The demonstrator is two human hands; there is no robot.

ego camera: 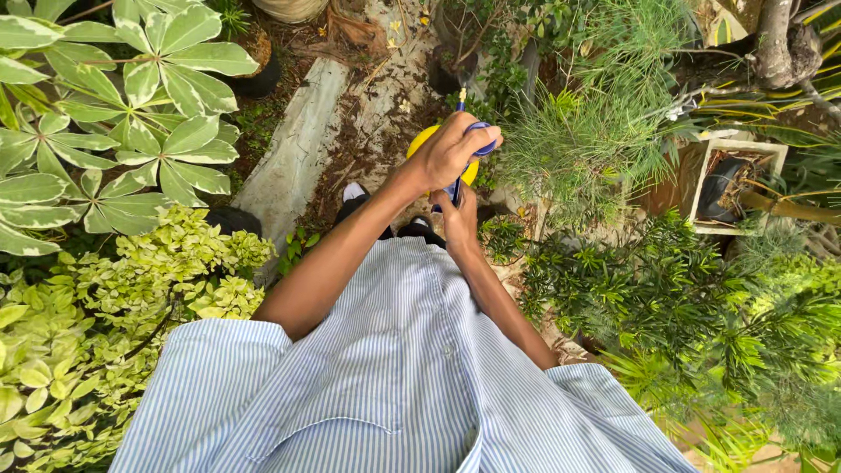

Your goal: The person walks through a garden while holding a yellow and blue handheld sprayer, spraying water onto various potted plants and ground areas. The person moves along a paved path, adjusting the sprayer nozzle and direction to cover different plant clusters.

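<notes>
Yellow sprayer: rigid, likely heavy if filled. Left hand wrapped tight around blue handle; right hand fingers curled on body below. Best gripped at handle.

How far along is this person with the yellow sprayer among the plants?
Done: nothing shows which plants are already treated; no wet leaves are clear. In hand: the left hand grips the blue handle atop the yellow sprayer, and the right hand holds it lower down. Left: the feathery green plant beside it shows no spray on it.
</notes>
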